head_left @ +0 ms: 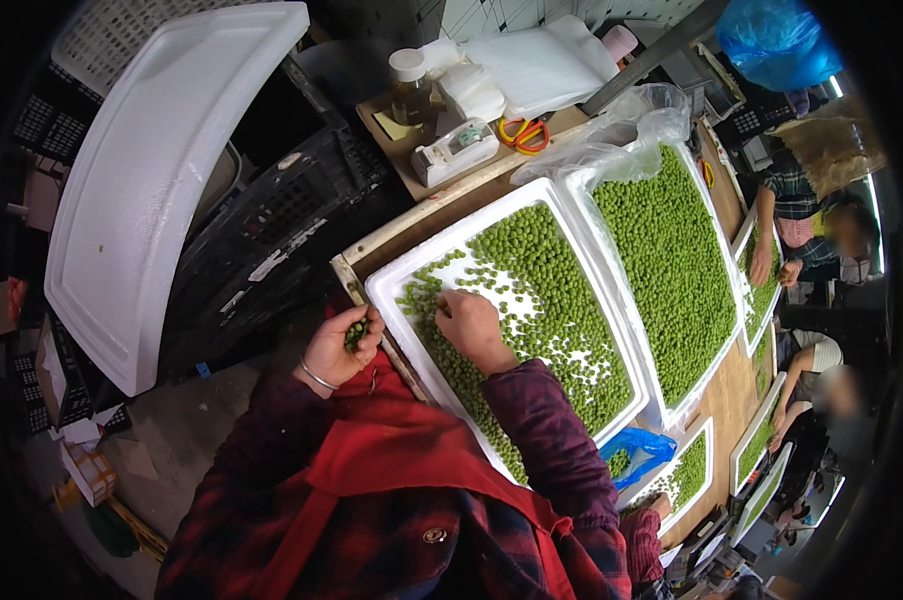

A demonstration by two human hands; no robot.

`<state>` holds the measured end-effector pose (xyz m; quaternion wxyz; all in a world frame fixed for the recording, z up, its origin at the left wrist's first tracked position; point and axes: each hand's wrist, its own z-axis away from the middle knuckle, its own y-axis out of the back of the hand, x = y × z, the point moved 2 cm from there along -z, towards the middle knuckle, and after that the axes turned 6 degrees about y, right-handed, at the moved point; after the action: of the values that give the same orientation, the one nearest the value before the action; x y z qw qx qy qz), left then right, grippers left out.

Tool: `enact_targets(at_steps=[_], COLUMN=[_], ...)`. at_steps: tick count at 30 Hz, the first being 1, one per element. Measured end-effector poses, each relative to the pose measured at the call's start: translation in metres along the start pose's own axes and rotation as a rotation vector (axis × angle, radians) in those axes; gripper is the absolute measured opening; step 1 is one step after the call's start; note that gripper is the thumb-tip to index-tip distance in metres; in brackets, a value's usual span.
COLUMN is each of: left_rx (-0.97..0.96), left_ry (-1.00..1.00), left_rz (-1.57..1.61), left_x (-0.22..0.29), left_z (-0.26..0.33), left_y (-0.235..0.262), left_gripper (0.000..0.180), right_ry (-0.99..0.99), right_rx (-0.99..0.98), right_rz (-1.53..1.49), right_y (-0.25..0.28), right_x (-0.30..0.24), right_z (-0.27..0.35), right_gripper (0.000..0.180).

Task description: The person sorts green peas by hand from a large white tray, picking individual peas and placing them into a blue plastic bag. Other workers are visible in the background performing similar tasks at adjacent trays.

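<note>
A white foam tray [459, 234] of loose green peas [541, 265] lies on the wooden table in front of me. Its white bottom shows through where the peas thin out. My right hand [473, 325] is over the tray's left part, fingertips pinched together among the peas; whatever they grip is hidden. Just outside the tray's near left edge, my left hand [339, 348] is turned up with its fingers curled round a small handful of green peas [355, 334]. A metal bracelet [318, 377] circles that wrist.
Beyond is a fuller pea tray [661, 260] with clear plastic [636, 130] at its end. Scissors [523, 135], a jar [409, 88] and a white dispenser [456, 150] stand behind. Black crates [271, 215] and a foam lid [146, 190] are left. Other people work at right.
</note>
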<state>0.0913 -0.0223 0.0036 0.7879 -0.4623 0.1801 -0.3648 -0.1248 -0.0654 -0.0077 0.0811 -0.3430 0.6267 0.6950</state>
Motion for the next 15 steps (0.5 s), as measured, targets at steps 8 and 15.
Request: enact_targets(at_steps=[8,15], left_rx=[0.185,0.128], left_ry=[0.104,0.119], left_rz=[-0.122,-0.081], left_x=[-0.021,-0.038], left_z=[-0.008,-0.021], left_y=[0.002,-0.004], left_gripper=[0.023,0.023], right_ry=[-0.365,-0.033], right_rx=[-0.054,-0.396], right_rz=[-0.806,-0.758], right_y=[0.027,0.049], right_x=[0.0,-0.055], right_z=[0.001,0.004], right_gripper=[0.008,0.009])
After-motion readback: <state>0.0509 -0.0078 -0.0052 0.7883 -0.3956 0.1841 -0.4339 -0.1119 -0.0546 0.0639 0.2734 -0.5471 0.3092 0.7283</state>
